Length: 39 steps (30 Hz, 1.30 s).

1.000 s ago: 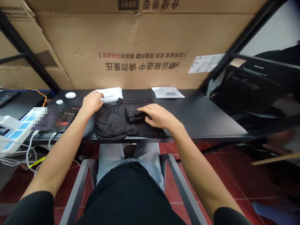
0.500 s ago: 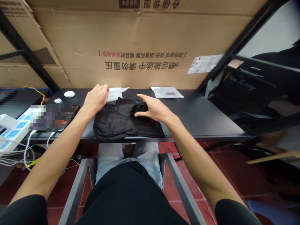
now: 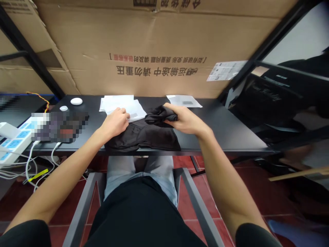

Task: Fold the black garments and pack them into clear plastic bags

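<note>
My left hand [image 3: 117, 121] pinches the near edge of a white plastic bag [image 3: 136, 109], which it holds over the desk just left of centre. In my right hand [image 3: 183, 119] is a rolled-up black cloth [image 3: 158, 116], gripped at its right end between thumb and fingers. The roll's left end is close to the bag's right corner; I cannot tell whether they touch. Beneath both lies a flat black garment [image 3: 149, 139] at the desk's front edge, its back part hidden by the bag and the roll.
More white bags [image 3: 117, 99] lie at the back of the black desk [image 3: 218, 127], with another white bag [image 3: 184, 101] farther right. A large cardboard sheet [image 3: 154, 37] stands behind. Left are a white round case [image 3: 76, 101], a power strip [image 3: 15, 140] and cables.
My left hand has come nearer and to the right, bringing a white bag over the garment. My right hand has closed on the black roll and lifted it.
</note>
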Tool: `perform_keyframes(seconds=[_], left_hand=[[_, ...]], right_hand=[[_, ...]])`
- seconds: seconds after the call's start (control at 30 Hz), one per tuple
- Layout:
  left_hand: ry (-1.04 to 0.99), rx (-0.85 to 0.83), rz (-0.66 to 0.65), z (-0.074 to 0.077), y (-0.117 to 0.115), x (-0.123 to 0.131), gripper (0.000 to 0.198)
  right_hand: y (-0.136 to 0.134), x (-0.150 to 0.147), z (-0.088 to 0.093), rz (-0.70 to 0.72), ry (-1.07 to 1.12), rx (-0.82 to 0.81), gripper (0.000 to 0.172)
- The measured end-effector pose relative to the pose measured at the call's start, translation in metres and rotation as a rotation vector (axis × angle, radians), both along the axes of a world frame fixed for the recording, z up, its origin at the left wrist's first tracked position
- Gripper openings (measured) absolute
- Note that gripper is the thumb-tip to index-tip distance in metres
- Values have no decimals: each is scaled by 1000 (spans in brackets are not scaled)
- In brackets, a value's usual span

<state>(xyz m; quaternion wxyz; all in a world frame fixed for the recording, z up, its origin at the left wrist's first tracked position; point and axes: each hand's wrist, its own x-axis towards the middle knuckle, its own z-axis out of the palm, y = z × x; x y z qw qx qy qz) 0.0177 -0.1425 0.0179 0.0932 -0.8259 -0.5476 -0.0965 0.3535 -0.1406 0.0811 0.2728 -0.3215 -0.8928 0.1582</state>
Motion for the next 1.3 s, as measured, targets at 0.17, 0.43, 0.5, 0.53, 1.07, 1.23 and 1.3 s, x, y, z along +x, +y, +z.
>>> perform_keyframes(seconds=[0.17, 0.43, 0.5, 0.53, 1.07, 1.23, 1.3], left_hand=[[-12, 2, 68, 10, -12, 14, 33], [-148, -199, 64, 43, -51, 44, 27], [-223, -203, 57, 47, -56, 42, 35], [-265, -184, 53, 49, -56, 40, 38], [-67, 32, 219, 50, -62, 41, 41], [-156, 118, 211, 56, -66, 45, 36], [-186, 133, 231, 56, -65, 43, 34]], right_hand=[[7, -8, -17, -82, 131, 104, 31], [-15, -40, -23, 316, 253, 81, 47], [-16, -42, -23, 406, 230, 74, 45], [-15, -42, -23, 418, 212, 78, 46], [-25, -63, -19, -41, -328, 295, 77], [-29, -75, -11, -255, -376, 304, 64], [-28, -76, -9, -266, -409, 300, 61]])
